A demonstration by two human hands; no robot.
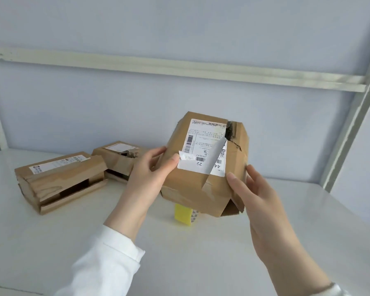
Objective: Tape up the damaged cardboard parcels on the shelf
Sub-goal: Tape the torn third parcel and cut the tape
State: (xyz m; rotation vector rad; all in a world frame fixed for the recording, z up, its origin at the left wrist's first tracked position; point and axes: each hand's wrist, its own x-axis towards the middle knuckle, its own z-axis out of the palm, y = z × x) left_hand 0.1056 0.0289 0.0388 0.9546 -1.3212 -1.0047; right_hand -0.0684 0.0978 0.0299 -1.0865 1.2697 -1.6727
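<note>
A crumpled cardboard parcel (192,184) is held up above the white shelf (179,253), tilted, with a torn gap near its top right corner and an open flap at its lower right. Its white shipping label (203,146) is peeling loose. My left hand (145,174) grips the parcel's left side, its thumb on the label's loose corner. My right hand (256,201) holds the right edge, thumb on the front face. A tape roll with a yellow part (183,214) lies on the shelf beneath the parcel, mostly hidden.
Two more damaged parcels lie at the left: a long one with a split front (58,180) and another with a torn top (120,159) behind it. The shelf's back rail (179,69) and right upright (350,124) frame the space.
</note>
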